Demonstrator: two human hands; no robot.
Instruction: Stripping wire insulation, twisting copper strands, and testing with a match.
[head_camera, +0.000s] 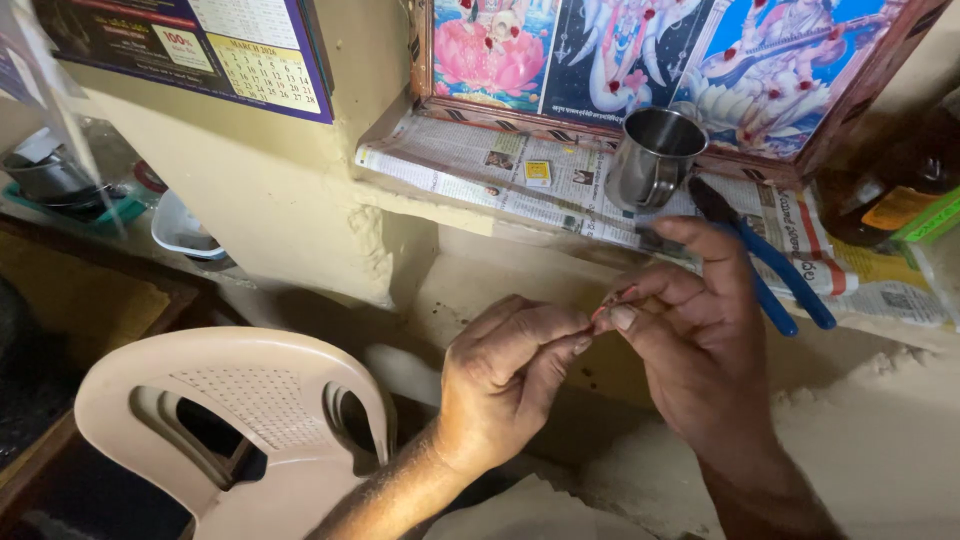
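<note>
My left hand (505, 385) and my right hand (695, 320) meet in the middle of the view, fingertips pinched together on a thin red wire (612, 303). Both hands hold the wire end just below a shelf edge. Blue-handled pliers (770, 268) lie on the newspaper-covered shelf (480, 165), just behind my right hand and partly hidden by its fingers. A small steel cup (650, 158) stands on the same shelf above my right hand.
A beige plastic chair (235, 420) stands at lower left. A framed picture (680, 60) leans on the shelf, a wall calendar (215, 50) hangs upper left. Bowls and vessels (180, 228) sit at far left, a dark bottle (885, 190) at right.
</note>
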